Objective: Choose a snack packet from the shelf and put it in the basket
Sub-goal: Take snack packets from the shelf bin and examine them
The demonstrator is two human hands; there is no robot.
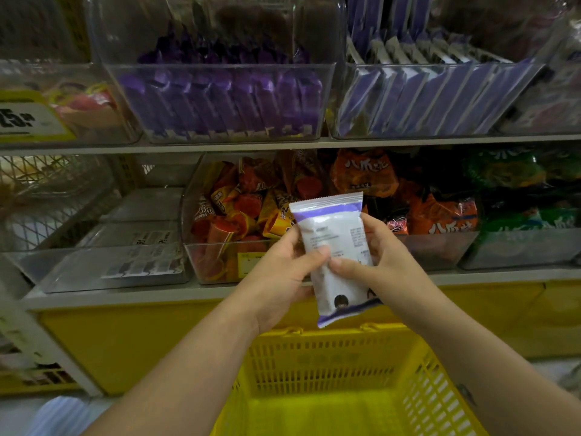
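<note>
The yellow basket (314, 363) is sitting lowest and closest in the head view, its open top facing up between the two forearms. Above its far rim, the white and purple snack packet (333, 228) is hanging upright in the air in front of the lower shelf (125, 294), resting on nothing. The left hand (283, 272) and the right hand (386, 256) are both gripping it, one on each side edge, with the thumbs pressing on its printed face near the middle and the fingers wrapping behind.

The choosing part looks done; the drop into the basket is what is remaining.

The main risk is lying in where the packet is hanging. Its bottom corner is hovering over the basket's far rim rather than over the middle of the floor of the basket, so letting go here could be sending it onto the rim or down between the basket and the yellow shelf front. The film is looking slick, so a loosening pinch could be letting it slide out early. If one hand is releasing ahead of the other, the packet could be swinging sideways and clipping a side wall. The clear bin of orange packets (220, 215) is sitting just behind the hands at the shelf's front edge, so a forward nudge could be knocking it.
</note>
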